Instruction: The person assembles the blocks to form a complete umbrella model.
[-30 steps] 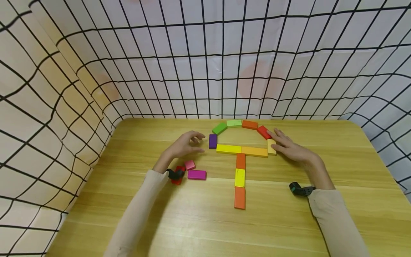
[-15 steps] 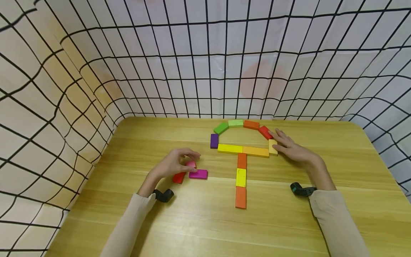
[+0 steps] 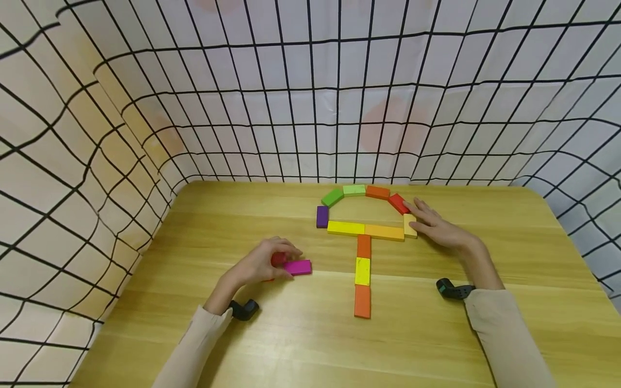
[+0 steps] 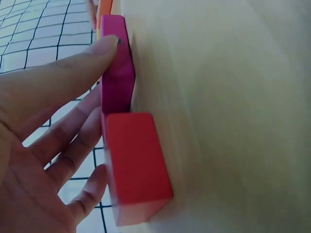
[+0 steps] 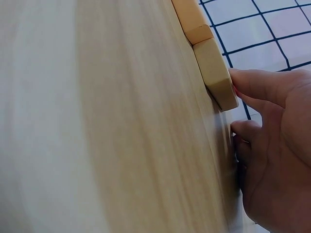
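Note:
My left hand [image 3: 266, 262] is low over a small group of blocks left of the figure. In the left wrist view its thumb overlaps the side of a magenta block [image 4: 116, 87], and loosely bent fingers reach behind. A red block [image 4: 138, 160] stands beside the magenta one, nearer the wrist. In the head view the hand partly hides the red and pink pieces. My right hand [image 3: 443, 229] rests at the figure's right side with extended fingers. Its fingertips are at the cream block [image 3: 409, 226] and the red block [image 3: 399, 203] of the arch.
Coloured blocks lie on the wooden table [image 3: 412, 345]: an arch with a green block [image 3: 332, 197] and a purple block [image 3: 322, 216], a yellow block [image 3: 346, 228] in the crossbar, and a stem ending in an orange block [image 3: 362, 302]. Black-gridded cloth [image 3: 325, 113] encloses the table.
My left hand has moved from beside the purple block down and left to the loose blocks, its thumb now by the magenta one. My right hand has stayed put.

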The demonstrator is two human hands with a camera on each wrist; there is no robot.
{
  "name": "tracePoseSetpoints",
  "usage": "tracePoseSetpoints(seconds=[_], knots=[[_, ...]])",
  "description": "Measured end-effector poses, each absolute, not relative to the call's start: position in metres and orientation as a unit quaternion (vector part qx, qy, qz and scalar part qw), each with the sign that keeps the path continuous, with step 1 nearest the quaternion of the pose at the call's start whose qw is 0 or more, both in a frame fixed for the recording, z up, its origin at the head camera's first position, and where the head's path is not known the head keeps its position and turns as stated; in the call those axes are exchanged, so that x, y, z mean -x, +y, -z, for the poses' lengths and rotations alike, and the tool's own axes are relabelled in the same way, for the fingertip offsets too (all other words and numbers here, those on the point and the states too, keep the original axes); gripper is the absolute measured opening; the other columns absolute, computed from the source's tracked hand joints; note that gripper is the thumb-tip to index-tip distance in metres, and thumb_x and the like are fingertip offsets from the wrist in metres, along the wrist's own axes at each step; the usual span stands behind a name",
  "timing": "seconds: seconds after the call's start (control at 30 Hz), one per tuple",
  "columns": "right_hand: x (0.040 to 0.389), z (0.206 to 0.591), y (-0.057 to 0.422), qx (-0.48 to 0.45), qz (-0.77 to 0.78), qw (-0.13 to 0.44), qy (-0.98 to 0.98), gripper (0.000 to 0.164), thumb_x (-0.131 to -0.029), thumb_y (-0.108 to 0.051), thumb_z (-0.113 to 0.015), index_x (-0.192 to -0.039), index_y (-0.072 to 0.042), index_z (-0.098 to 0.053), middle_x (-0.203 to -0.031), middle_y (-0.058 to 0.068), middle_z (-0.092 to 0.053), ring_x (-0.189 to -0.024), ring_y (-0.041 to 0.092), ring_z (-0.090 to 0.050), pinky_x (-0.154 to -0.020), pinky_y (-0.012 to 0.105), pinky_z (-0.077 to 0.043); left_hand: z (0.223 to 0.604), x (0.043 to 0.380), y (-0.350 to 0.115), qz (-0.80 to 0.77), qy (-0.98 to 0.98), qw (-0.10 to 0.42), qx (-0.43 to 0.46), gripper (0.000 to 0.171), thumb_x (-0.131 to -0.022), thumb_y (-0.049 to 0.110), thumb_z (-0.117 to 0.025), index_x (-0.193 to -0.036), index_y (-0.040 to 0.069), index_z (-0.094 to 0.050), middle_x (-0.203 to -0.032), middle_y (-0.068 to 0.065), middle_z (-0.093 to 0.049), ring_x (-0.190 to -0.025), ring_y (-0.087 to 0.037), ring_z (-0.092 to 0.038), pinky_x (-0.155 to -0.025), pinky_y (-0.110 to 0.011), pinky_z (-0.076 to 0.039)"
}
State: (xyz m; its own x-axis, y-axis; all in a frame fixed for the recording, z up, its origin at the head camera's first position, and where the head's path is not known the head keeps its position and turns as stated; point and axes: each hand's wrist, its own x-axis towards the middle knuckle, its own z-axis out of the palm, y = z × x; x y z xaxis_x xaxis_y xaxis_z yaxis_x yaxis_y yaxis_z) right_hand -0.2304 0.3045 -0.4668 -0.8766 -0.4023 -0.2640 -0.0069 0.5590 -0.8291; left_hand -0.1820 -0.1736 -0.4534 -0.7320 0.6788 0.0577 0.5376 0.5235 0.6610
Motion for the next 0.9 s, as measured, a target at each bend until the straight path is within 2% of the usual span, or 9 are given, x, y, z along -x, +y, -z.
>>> tracePoseSetpoints(seconds=[0.23, 0.47, 0.6, 0.77, 0.9], knots=[[0.232, 0.469, 0.303, 0.12, 0.447, 0.221, 0.859, 0.068, -0.112, -0.036, -0.044, -0.168, -0.021, -0.009, -0.173, 0.005, 0.024, -0.154, 0.043, 0.031, -0.115, 0.078, 0.018, 0.453, 0.177, -0.174, -0.338, 0.871, 0.137, -0.329, 0.052, -0.079, 0.014, -0.091, -0.128, 0.007, -0.073, -0.109, -0.003, -0.073, -0.092, -0.014, -0.064, -0.084, -0.03, -0.058], [0.231, 0.469, 0.302, 0.12, 0.448, 0.223, 0.857, 0.069, -0.112, -0.035, -0.045, -0.168, -0.021, -0.008, -0.173, 0.005, 0.024, -0.154, 0.043, 0.031, -0.114, 0.079, 0.018, 0.452, 0.17, -0.164, -0.298, 0.878, 0.153, -0.343, 0.065, -0.076, 0.024, -0.094, -0.136, 0.014, -0.069, -0.112, -0.002, -0.065, -0.092, -0.014, -0.059, -0.081, -0.024, -0.052], [0.23, 0.468, 0.302, 0.124, 0.45, 0.219, 0.857, 0.068, -0.112, -0.035, -0.044, -0.168, -0.021, -0.009, -0.173, 0.005, 0.023, -0.154, 0.042, 0.032, -0.115, 0.078, 0.018, 0.452, 0.169, -0.162, -0.29, 0.871, 0.163, -0.362, 0.064, -0.077, 0.018, -0.093, -0.136, 0.017, -0.069, -0.112, -0.003, -0.063, -0.091, -0.015, -0.057, -0.079, -0.022, -0.051], [0.229, 0.466, 0.301, 0.124, 0.452, 0.22, 0.856, 0.068, -0.112, -0.035, -0.044, -0.168, -0.022, -0.009, -0.173, 0.005, 0.023, -0.155, 0.041, 0.032, -0.115, 0.079, 0.018, 0.453, 0.168, -0.162, -0.298, 0.868, 0.168, -0.359, 0.062, -0.077, 0.018, -0.093, -0.134, 0.02, -0.068, -0.111, 0.0, -0.063, -0.094, -0.015, -0.054, -0.084, -0.028, -0.041], [0.229, 0.466, 0.301, 0.122, 0.446, 0.22, 0.859, 0.068, -0.112, -0.036, -0.044, -0.168, -0.021, -0.008, -0.173, 0.005, 0.024, -0.155, 0.041, 0.031, -0.115, 0.079, 0.017, 0.454, 0.168, -0.16, -0.313, 0.859, 0.168, -0.37, 0.061, -0.073, 0.019, -0.095, -0.129, 0.016, -0.069, -0.112, 0.0, -0.065, -0.092, -0.016, -0.058, -0.083, -0.027, -0.047]])
